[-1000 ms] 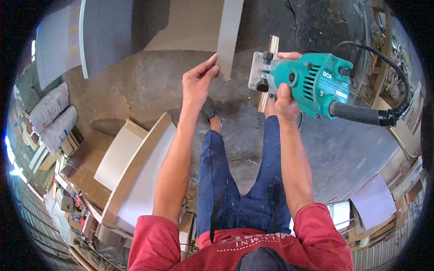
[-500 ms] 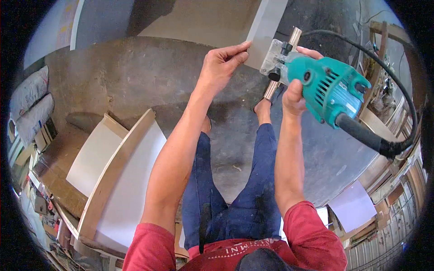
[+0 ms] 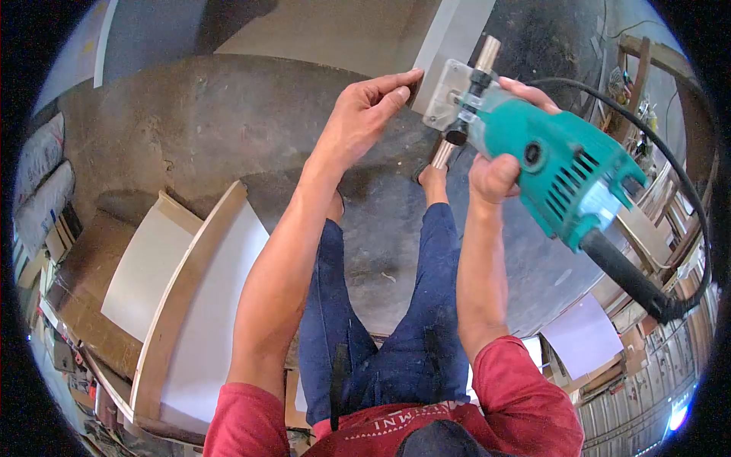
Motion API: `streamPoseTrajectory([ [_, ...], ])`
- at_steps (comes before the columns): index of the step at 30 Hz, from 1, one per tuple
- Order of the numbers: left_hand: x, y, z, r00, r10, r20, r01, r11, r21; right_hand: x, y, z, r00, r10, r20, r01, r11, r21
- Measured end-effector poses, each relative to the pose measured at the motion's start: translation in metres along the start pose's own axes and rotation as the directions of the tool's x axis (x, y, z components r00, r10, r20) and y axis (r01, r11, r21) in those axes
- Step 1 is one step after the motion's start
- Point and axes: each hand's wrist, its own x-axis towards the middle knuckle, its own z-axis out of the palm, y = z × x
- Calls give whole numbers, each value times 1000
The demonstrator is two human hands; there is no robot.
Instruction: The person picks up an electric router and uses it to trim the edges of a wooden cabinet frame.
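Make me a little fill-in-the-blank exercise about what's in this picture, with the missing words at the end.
The power tool is gripped in the person's ____ hand. The other hand, at the edge of the pale strip, is the person's ____ one. The trousers are dark ____ in colour. The thick cord leaving the tool is ____ in colour.

Missing words: right; left; blue; black.

The power tool [image 3: 560, 164] is teal with a black cord [image 3: 623, 273], the shirt [image 3: 525, 388] red, the trousers [image 3: 430, 305] dark blue.
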Motion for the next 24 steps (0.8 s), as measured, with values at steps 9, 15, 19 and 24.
streamPoseTrajectory([
  [9, -6, 4, 0, 997, -50, 51, 53, 997, -62, -5, 2, 18, 999, -36, 25, 35, 998, 54],
  [15, -6, 8, 3, 996, -86, 12, 86, 996, 24, 29, 16, 31, 997, -25, -69, 24, 999, -26],
  [19, -4, 5, 4, 998, -53, -14, 52, 997, -64, 98, 57, 31, 977, -208, -56, 211, 976, 56],
  [24, -4, 9, 0, 996, -87, 7, 87, 995, -44, 137, 82, 22, 794, -606, 40, 515, 637, -573],
])
